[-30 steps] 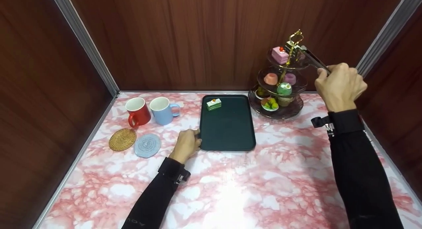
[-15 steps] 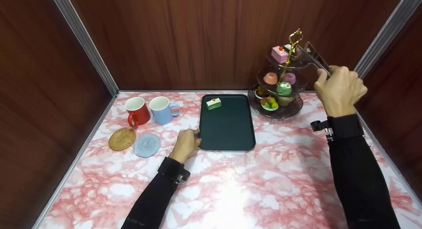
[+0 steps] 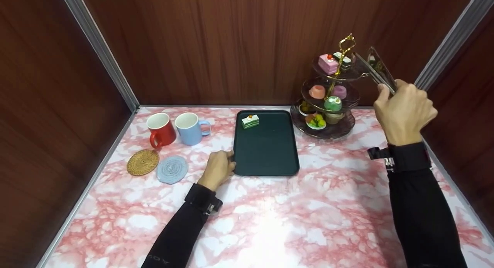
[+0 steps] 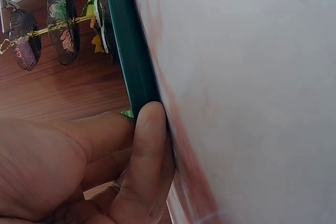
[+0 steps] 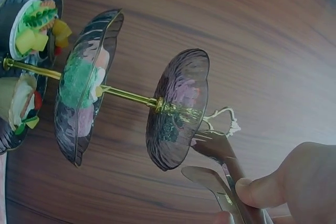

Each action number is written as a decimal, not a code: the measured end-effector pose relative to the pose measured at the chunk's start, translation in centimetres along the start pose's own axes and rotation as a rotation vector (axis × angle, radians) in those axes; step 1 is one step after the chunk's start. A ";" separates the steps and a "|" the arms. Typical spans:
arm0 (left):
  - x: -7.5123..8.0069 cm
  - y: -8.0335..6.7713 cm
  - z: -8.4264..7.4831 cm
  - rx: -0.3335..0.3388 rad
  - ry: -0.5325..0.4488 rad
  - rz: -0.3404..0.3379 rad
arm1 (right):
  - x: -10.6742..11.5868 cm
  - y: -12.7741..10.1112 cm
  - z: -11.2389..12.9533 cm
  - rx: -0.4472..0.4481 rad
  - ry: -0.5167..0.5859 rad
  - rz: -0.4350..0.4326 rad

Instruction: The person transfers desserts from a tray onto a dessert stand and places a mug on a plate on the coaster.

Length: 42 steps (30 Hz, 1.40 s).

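My right hand point(image 3: 405, 109) holds metal tongs point(image 3: 382, 70), their two arms spread with nothing between them. The tips stand just right of the top plate of a three-tier stand point(image 3: 339, 129); in the right wrist view one flat tong arm point(image 5: 207, 179) shows below that plate's edge. On the top plate sit a pink cake slice point(image 3: 327, 65) and a dark cake slice point(image 3: 346, 64) with white topping, partly behind the gold rod. My left hand point(image 3: 219, 167) pinches the left rim of a dark green tray point(image 3: 266, 156). A green cake slice point(image 3: 251, 123) lies in its far left corner.
Left of the tray stand a red mug point(image 3: 164, 133) and a light blue mug point(image 3: 190, 133). In front lie a woven brown coaster point(image 3: 142, 162) and a grey-blue coaster point(image 3: 172, 170). Lower tiers bear several small desserts point(image 3: 332, 104). Wooden panels point(image 3: 231, 48) enclose the pink marbled table point(image 3: 239, 229).
The tongs have drawn away from the dark cake slice to the right, their arms spreading apart. That slice now sits lower, on the top plate. My left hand and the tray keep still.
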<state>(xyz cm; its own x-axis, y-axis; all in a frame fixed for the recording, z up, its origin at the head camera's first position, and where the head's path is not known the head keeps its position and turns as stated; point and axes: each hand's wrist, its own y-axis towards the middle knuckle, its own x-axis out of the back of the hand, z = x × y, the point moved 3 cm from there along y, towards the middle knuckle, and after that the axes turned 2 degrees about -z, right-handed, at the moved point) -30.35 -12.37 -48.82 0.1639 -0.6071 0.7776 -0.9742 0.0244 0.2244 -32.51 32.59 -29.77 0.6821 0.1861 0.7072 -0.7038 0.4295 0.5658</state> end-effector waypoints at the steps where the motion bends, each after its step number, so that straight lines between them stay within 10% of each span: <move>1: 0.0 0.0 0.0 -0.001 0.002 -0.002 | 0.1 -0.1 0.0 -0.001 0.003 -0.005; 32: -0.1 0.0 -0.1 0.042 -0.024 0.026 | -2.9 -7.7 3.5 0.115 0.278 -0.058; 42: -0.1 0.0 0.0 0.035 -0.020 0.024 | -5.6 -10.1 4.6 0.157 0.297 0.051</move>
<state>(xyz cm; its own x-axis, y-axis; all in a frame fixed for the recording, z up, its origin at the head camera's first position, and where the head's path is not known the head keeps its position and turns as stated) -30.38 -12.27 -48.91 0.1373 -0.6222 0.7707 -0.9828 0.0115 0.1843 -30.13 23.13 -37.44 0.6570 0.4634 0.5947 -0.7447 0.2759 0.6077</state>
